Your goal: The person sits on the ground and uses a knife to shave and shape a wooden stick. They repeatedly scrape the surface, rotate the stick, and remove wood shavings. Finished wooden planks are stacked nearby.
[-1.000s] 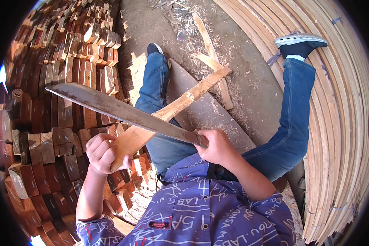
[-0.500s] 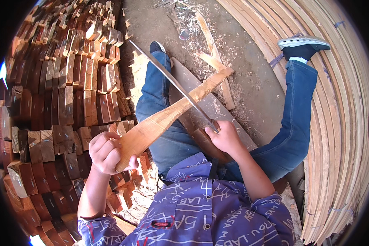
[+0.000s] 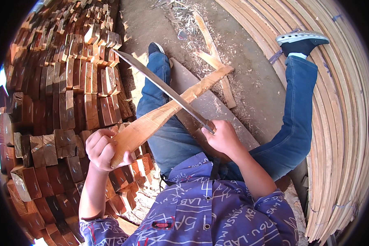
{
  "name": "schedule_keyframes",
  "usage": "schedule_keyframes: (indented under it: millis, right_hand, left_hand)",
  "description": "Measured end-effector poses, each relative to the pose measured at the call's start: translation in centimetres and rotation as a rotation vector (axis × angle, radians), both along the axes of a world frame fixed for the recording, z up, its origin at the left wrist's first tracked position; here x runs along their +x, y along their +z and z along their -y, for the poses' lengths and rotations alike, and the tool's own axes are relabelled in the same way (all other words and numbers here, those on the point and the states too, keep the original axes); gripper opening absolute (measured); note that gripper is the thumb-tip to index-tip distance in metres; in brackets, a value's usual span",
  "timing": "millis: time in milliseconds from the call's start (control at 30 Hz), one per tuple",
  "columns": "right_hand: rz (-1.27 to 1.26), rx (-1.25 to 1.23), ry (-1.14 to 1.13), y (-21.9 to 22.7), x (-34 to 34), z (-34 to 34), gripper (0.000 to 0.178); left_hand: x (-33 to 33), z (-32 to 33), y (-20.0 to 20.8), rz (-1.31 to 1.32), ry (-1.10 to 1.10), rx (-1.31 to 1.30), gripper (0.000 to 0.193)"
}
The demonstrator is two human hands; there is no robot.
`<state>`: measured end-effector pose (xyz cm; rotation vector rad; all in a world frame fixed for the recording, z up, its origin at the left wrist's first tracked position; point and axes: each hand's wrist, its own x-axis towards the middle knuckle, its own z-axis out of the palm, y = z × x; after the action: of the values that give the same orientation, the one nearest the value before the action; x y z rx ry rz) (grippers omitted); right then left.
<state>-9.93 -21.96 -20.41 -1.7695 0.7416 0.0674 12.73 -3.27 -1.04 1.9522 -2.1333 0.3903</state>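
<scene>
Slanting lengthwise forward-right: wooden piece [image 3: 153, 122] | left grip [image 3: 101, 149] clenching near end | blade [image 3: 168, 90] aimed forward-left | right grip [image 3: 222, 137] seemingly clasping it

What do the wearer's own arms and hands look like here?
The left hand and right hand are bare, with no gloves or wristwear showing. The forearms are bare too. The left sleeve and right sleeve are purple-blue with white lettering and lines, ending around the elbows.
</scene>
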Motion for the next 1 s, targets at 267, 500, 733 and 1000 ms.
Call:
schedule_keyframes:
  millis: [267,500,733,1000]
  right_hand:
    - [-0.245,0.271,-0.048,-8.4,-1.8,0.2,0.021]
    - [-0.018,0.020,0.011,-1.5,-1.4,-1.3,0.023]
    - [-0.007,-0.058,-0.070,-3.2,0.1,-1.0,0.019]
    - [-0.119,0.018,-0.008,-4.5,-1.4,-1.4,0.024]
  left_hand:
    - [-0.1,0.7,0.9,-0.030,-0.232,0.080,0.040]
    - [-0.5,-2.2,-1.0,-0.034,0.021,0.059,0.036]
    - [-0.2,-1.3,0.0,-0.041,-0.066,0.075,0.035]
    - [0.0,-2.4,-1.2,-0.021,-0.002,0.059,0.034]
